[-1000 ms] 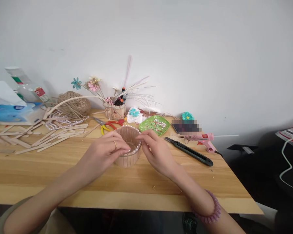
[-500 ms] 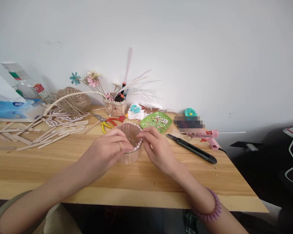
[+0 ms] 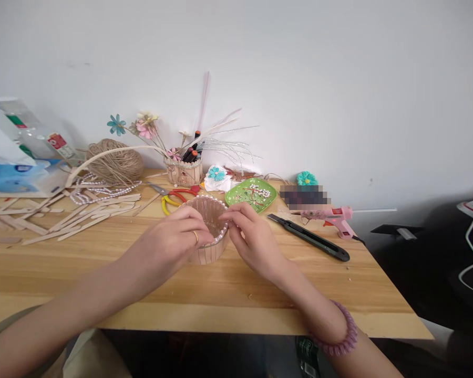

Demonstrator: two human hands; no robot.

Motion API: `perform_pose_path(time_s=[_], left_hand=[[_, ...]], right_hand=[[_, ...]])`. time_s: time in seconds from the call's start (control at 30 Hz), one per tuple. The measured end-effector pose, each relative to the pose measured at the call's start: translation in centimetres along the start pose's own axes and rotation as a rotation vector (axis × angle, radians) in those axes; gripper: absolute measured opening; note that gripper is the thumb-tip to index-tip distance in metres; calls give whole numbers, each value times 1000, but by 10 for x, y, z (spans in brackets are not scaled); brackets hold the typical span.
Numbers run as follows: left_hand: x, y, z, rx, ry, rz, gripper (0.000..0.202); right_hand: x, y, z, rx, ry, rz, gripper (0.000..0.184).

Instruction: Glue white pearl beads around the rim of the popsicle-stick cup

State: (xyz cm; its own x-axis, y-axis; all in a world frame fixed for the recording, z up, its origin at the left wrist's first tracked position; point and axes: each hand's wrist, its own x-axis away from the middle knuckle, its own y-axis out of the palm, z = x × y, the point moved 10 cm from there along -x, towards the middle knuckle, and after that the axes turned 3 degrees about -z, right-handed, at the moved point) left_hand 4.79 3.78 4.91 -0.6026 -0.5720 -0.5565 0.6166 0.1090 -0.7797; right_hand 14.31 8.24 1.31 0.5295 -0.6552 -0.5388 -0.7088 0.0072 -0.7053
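Note:
A round pot made of upright wooden craft sticks point(image 3: 209, 254) stands on the table in front of me, with a string of white pearl beads point(image 3: 222, 237) running along its rim. My left hand point(image 3: 183, 233), a ring on one finger, is closed over the pot's near left rim; its thumb is hidden. At the right rim, my right hand point(image 3: 252, 233) pinches the pearl bead string between thumb and fingers, touching the edge. Behind the pot lie scissors with red handles and yellow-handled pliers point(image 3: 169, 200), partly covered by it.
Loose craft sticks point(image 3: 79, 218), pearl strands point(image 3: 90, 193) and a twine ball point(image 3: 114, 163) lie left. A stick-built holder point(image 3: 184, 173) carries flowers and markers. To the right are a green bead dish point(image 3: 236, 198), a utility knife point(image 3: 309, 237) and a pink glue gun point(image 3: 341, 223).
The whole view has shifted slightly. Both hands stay at the pot's rim, with only tiny finger movement visible.

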Motion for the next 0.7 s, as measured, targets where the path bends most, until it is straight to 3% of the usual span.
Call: perform_pose_path(time_s=[0.7], left_hand=[[-4,-1,8,-70,52,-3,21]], right_hand=[[-1,-1,-3,39,-25,20,26]])
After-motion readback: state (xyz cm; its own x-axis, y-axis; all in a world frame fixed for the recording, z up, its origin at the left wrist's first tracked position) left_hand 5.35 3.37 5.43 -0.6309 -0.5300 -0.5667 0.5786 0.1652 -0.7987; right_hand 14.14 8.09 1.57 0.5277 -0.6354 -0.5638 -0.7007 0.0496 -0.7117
